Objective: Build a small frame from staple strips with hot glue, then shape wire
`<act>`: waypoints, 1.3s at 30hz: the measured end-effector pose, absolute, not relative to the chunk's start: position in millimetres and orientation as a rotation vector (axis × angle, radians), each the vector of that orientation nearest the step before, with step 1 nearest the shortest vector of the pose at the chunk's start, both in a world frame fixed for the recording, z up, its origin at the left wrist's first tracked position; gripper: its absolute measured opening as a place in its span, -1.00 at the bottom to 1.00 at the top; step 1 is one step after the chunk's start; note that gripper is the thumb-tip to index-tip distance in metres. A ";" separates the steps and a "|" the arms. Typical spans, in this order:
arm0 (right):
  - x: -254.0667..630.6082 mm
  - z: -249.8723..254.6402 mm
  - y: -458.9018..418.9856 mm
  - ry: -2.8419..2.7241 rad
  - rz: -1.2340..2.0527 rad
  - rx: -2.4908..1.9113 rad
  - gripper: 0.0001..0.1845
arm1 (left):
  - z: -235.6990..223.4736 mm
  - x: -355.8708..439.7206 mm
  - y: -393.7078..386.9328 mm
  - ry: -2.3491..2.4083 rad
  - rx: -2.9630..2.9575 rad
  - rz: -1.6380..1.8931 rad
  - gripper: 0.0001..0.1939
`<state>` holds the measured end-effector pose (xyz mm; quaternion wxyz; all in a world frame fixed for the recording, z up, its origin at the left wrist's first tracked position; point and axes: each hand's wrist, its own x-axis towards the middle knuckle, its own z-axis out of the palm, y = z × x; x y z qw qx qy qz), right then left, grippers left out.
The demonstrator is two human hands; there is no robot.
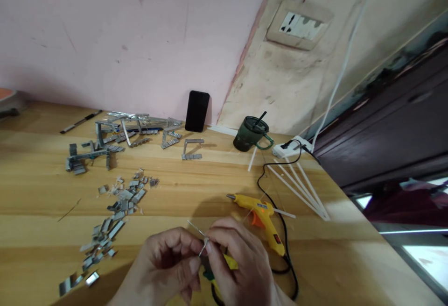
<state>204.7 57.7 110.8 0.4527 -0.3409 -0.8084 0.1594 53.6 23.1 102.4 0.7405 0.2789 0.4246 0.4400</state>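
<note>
My left hand and my right hand meet near the front of the wooden table. Both are closed, fingertips pinching a thin silvery strip that bends at an angle between them; its exact make-up is too small to tell. Partly hidden beneath my right hand lies a yellow and dark-green object. Just beyond that hand rests a yellow hot glue gun, with a white glue stick in its back and its nozzle pointing left. Small cut silvery pieces lie scattered to the left of my hands.
Angled silvery frames lie at the back left, near a pen. A phone leans on the wall. Right of it stand a dark green mug, a white power strip and several glue sticks. A black cord crosses the table.
</note>
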 end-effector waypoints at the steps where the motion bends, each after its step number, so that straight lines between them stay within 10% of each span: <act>1: 205.3 111.2 58.3 -1.990 0.395 -0.841 -0.83 | 104.4 53.4 22.0 0.922 0.619 0.972 -0.77; 39: 206.3 118.2 63.8 -1.995 0.502 -0.823 -0.81 | 107.7 56.1 18.5 0.950 0.597 1.034 -0.75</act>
